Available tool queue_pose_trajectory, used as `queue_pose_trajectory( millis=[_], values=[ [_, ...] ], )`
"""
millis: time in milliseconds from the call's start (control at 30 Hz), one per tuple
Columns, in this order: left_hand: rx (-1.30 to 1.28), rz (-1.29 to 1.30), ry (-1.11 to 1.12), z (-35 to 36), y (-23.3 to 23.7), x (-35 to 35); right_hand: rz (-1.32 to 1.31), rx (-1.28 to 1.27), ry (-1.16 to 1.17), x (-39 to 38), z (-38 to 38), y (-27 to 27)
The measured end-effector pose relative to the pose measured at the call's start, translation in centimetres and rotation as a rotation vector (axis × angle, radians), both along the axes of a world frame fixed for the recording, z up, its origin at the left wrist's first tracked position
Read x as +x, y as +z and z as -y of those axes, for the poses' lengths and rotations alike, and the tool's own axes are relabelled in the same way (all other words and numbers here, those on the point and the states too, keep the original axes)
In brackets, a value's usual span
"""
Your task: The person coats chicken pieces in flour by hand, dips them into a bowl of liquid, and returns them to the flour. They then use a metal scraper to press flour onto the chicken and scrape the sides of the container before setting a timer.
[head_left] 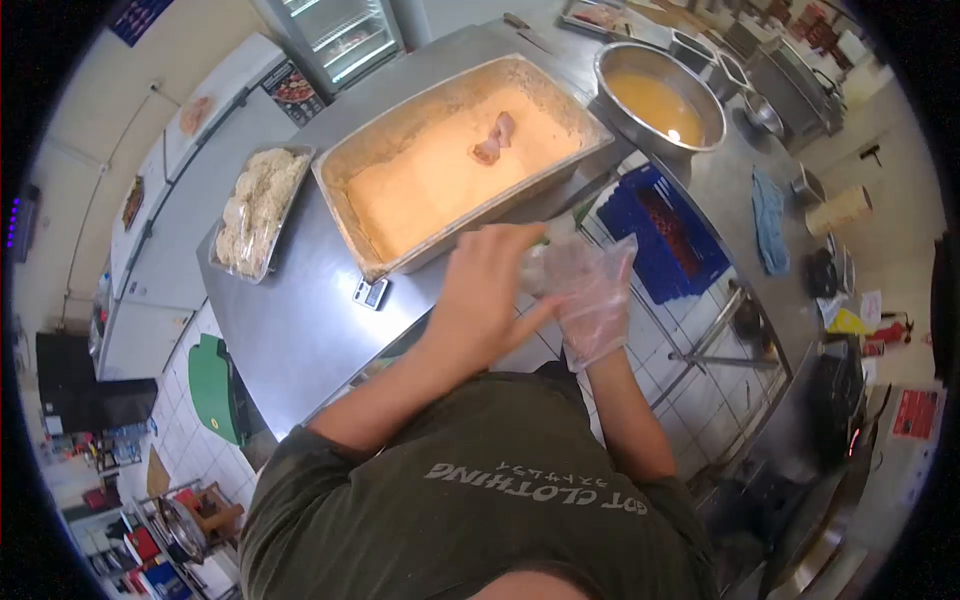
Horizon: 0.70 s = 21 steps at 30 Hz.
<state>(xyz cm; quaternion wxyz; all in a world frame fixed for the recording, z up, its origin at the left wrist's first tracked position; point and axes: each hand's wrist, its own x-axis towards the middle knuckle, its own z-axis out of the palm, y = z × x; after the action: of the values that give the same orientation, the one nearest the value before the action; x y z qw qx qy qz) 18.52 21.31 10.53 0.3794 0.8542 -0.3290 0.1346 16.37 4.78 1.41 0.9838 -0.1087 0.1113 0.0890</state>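
Observation:
My left hand is bare, its thumb stretched apart from the fingers, close against my right hand. A loose, clear plastic glove covers the right hand down to the wrist, and its baggy tips stick out past the fingers. The left thumb reaches the glove's side; whether it presses on it is hard to tell. Beyond both hands stands a long tub of pale orange powder. One piece of raw meat lies on the powder.
On the steel table are a small digital scale, a wrapped tray of pale crumbs and a metal bowl of yellow liquid. A blue crate sits below the table edge. A blue cloth lies to the right.

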Motion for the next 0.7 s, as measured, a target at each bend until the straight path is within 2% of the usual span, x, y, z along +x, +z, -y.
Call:
queue_pose_trajectory(
  millis=[67, 133, 233, 333, 367, 467, 533, 600, 633, 700],
  values=[
    [-0.288, -0.322, 0.105, 0.7, -4.2, 1.8, 0.021, 0.009, 0.019, 1.2, 1.5, -0.3],
    [-0.597, -0.887, 0.074, 1.7, -7.1, 2.8, 0.036, 0.07, 0.047, 2.6, 2.7, 0.0],
    [-0.439, -0.985, 0.052, 4.4, -9.5, 4.7, 0.176, 0.094, 0.221, 3.4, 5.8, 2.4],
    [-0.742, -0.915, 0.444, 8.3, -12.2, 5.6, 0.301, 0.174, 0.397, 5.4, 9.5, 3.7],
    [-0.871, -0.651, 0.655, 10.3, -12.7, 5.5, 0.286, 0.192, 0.444, 6.1, 10.7, 2.8],
    [-0.513, -0.014, 0.649, 13.1, -7.9, 3.5, 0.213, 0.049, 0.352, 8.1, 11.6, 2.6],
    [0.051, 0.0, 0.273, 15.0, -3.3, 1.3, 0.312, -0.184, 0.272, 9.9, 10.5, -0.5],
    [0.097, 0.029, 0.299, 16.4, -2.9, 0.8, 0.346, -0.25, 0.315, 10.1, 9.7, -0.9],
    [0.126, 0.05, 0.302, 16.9, -2.9, 1.0, 0.326, -0.206, 0.387, 9.9, 9.6, 0.2],
    [0.043, 0.05, 0.16, 17.3, -4.2, 1.3, 0.181, -0.131, 0.439, 9.8, 9.7, 1.0]
  ],
)
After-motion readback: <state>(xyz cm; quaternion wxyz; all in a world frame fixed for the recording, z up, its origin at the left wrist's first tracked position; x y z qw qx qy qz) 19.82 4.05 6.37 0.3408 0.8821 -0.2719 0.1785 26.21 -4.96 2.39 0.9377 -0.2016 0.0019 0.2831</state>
